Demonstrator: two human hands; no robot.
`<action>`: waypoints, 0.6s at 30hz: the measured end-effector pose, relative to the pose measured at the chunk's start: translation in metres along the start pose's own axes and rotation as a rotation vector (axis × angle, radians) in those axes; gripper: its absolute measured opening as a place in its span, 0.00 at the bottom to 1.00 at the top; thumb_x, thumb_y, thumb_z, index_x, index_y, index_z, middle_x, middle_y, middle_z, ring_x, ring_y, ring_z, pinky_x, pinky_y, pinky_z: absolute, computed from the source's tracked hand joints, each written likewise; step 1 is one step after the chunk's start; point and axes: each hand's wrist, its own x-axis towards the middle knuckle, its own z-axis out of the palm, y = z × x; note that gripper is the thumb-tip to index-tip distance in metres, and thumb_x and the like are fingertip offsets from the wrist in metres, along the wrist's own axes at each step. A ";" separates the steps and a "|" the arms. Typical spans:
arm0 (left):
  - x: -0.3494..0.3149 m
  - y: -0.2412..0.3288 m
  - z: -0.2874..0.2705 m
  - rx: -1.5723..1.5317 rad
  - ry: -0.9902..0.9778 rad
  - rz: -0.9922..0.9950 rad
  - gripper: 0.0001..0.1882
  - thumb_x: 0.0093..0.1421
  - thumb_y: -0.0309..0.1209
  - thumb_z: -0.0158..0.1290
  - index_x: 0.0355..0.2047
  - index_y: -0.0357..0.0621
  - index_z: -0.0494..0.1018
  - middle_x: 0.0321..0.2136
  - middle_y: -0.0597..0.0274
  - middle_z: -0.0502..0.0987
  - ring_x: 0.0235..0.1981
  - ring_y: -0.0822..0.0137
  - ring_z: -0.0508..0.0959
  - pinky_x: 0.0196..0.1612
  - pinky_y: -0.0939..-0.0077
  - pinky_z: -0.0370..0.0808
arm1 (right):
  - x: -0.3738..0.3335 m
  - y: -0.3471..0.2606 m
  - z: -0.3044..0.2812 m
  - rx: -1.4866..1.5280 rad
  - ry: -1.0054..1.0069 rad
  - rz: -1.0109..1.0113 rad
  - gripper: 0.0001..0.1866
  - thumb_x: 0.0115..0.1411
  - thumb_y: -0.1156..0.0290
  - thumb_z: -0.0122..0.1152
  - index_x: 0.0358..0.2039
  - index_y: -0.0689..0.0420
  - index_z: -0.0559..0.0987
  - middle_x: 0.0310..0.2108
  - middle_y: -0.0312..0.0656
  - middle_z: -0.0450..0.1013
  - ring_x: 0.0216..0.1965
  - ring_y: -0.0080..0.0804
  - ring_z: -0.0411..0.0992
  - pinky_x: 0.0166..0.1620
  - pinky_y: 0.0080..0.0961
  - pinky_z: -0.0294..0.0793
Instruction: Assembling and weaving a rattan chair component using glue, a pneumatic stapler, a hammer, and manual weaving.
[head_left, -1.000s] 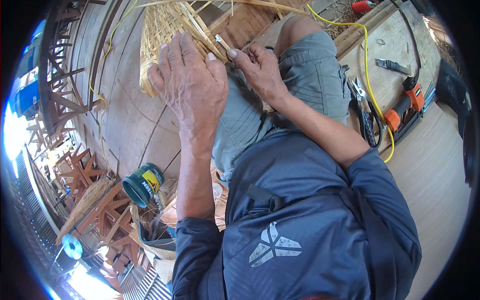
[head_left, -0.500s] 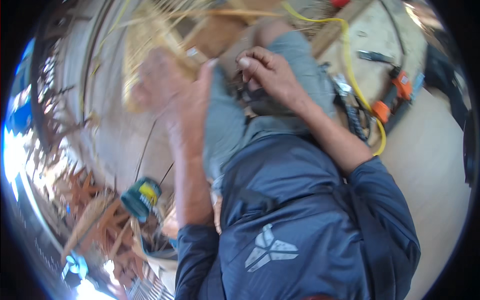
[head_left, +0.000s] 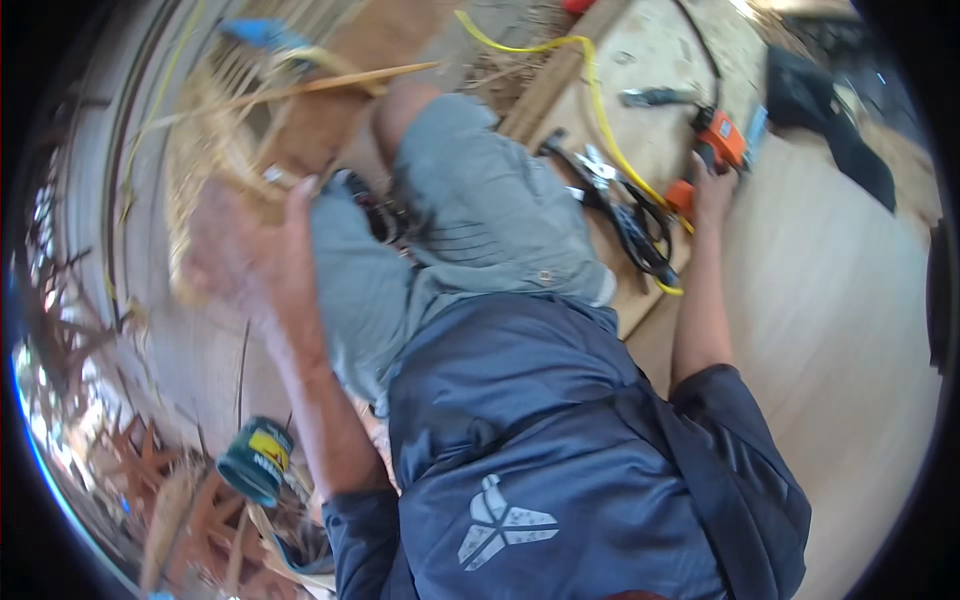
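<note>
My left hand (head_left: pixel 240 240), blurred by motion, grips the near end of a straw-coloured frame of thin strips (head_left: pixel 215 130), its thumb lying along the inner side. On the right my other arm is stretched out, and my right hand (head_left: pixel 713 185) closes round the dark handle of an orange-and-black corded power tool (head_left: pixel 725 135). The tool rests on a pale board (head_left: pixel 640 45). Its exact kind I cannot make out. A long pointed wooden strip (head_left: pixel 340 82) crosses the far end of the frame.
Pliers (head_left: pixel 600 165) and black-handled tools (head_left: pixel 635 235) lie beside a yellow cord (head_left: pixel 600 95). A grey-handled tool (head_left: pixel 655 97) is further back. At left stands a green round container (head_left: pixel 257 460) near brown star-shaped pieces (head_left: pixel 130 465). A wooden plank (head_left: pixel 355 60) lies beyond my knees.
My right hand has left my lap, reached out to the right and taken hold of the orange tool. The left hand stays on the strip frame. The whole view has shifted.
</note>
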 end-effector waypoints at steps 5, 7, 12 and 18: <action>0.000 -0.018 -0.008 -0.236 0.003 0.060 0.37 0.43 0.51 0.61 0.48 0.39 0.67 0.46 0.57 0.70 0.53 0.58 0.63 0.53 0.55 0.55 | 0.019 0.030 -0.008 0.166 -0.179 -0.067 0.15 0.41 0.66 0.70 0.25 0.58 0.73 0.21 0.37 0.70 0.18 0.28 0.67 0.24 0.26 0.69; -0.003 -0.026 -0.008 -0.258 0.020 0.052 0.36 0.43 0.49 0.61 0.47 0.38 0.68 0.46 0.59 0.70 0.52 0.60 0.63 0.52 0.59 0.53 | 0.016 0.022 -0.036 0.043 -0.308 0.056 0.14 0.43 0.67 0.68 0.26 0.57 0.72 0.21 0.35 0.69 0.19 0.27 0.67 0.24 0.26 0.69; -0.006 -0.052 -0.004 -0.316 0.008 0.068 0.39 0.47 0.52 0.58 0.51 0.35 0.65 0.48 0.54 0.68 0.54 0.58 0.62 0.54 0.59 0.52 | -0.080 -0.068 -0.103 0.573 -0.195 0.184 0.09 0.54 0.70 0.60 0.33 0.59 0.72 0.21 0.33 0.68 0.21 0.23 0.67 0.26 0.24 0.69; -0.017 -0.044 0.000 -0.333 0.001 0.067 0.38 0.46 0.50 0.59 0.51 0.35 0.65 0.50 0.55 0.68 0.54 0.57 0.62 0.53 0.57 0.53 | -0.113 -0.112 -0.130 0.226 -0.409 -0.272 0.09 0.52 0.75 0.59 0.35 0.60 0.73 0.21 0.32 0.68 0.22 0.18 0.66 0.29 0.18 0.66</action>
